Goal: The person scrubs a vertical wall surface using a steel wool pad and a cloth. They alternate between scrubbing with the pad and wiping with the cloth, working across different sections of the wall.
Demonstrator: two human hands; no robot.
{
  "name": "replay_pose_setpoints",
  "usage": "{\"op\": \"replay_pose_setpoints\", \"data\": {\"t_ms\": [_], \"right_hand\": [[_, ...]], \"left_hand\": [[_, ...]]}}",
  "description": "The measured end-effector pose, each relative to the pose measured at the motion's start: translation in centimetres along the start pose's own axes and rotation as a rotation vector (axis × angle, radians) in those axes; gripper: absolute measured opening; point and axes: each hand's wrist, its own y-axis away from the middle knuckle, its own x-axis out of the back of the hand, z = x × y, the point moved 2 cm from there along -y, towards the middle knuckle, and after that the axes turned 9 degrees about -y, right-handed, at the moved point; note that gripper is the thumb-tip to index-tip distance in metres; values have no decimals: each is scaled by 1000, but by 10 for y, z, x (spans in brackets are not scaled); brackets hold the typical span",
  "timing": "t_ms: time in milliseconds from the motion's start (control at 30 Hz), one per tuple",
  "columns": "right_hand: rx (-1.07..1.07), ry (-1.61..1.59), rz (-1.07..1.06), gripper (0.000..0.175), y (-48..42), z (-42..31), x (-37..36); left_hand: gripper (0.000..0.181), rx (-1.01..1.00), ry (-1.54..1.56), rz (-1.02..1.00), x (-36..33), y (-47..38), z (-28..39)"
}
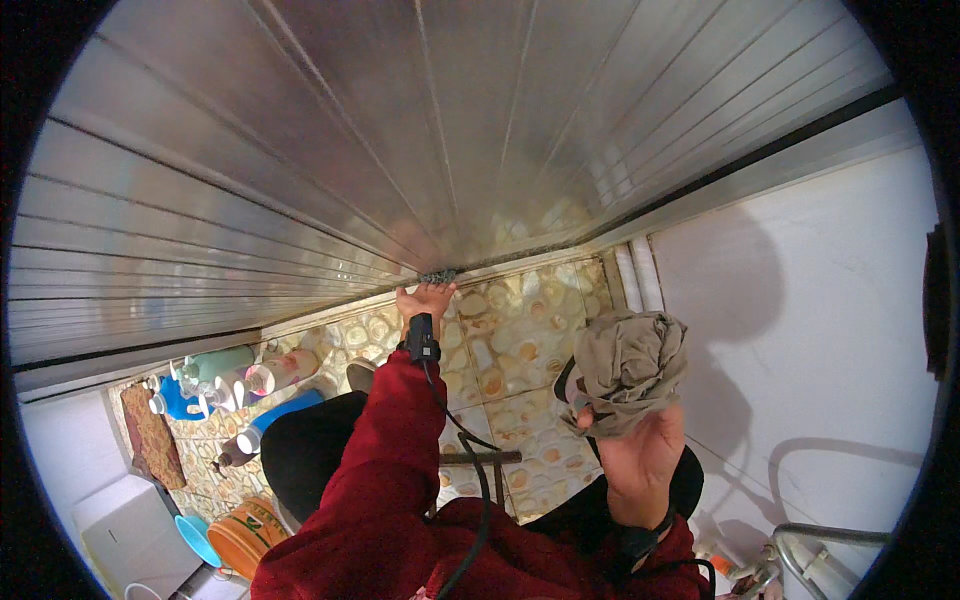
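Note:
My left hand (425, 300) is at the foot of a ribbed, shiny panel (480, 165). Its fingers press a grey mesh scourer (437, 277), likely of metal, against the panel's lower edge. A crumpled grey-brown cloth (634, 367) is bunched in my right hand (645, 450), raised to the right above the floor. The cloth hides most of those fingers. Below both hands lies a pebble-patterned tiled floor (517, 330).
Several plastic bottles (281, 371) stand at left along the panel's foot, near a patterned mat (152, 435). An orange bucket (244, 534) and a blue basin (196, 540) are lower left. At right are a white wall (825, 315) and a bent metal pipe (825, 534).

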Motion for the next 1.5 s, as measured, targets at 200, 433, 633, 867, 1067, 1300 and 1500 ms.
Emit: {"op": "replay_pose_setpoints", "data": {"t_ms": [200, 433, 633, 867, 1067, 1300, 1500], "right_hand": [[-25, -57, 13, 41, 6, 4, -5], [-22, -16, -8, 44, 0, 2, 3], [8, -54, -13, 47, 2, 1, -4], [-41, -38, 13, 45, 8, 3, -15], [-12, 7, -53, 43, 2, 3, -10], [0, -24, -26, 46, 5, -1, -9], [-66, -44, -33, 46, 10, 7, -12]], "left_hand": [[91, -233, -196, -274, -37, 94, -22], [88, -119, -117, -261, -34, 60, -12], [89, -57, -109, -98, -2, 0, 2], [79, -398, -176, -451, -58, 156, -21], [84, -311, -257, -169, -67, 104, -17], [94, -251, -336, -244, -49, 86, -5], [97, -584, -504, -465, -88, 208, -34]]}}
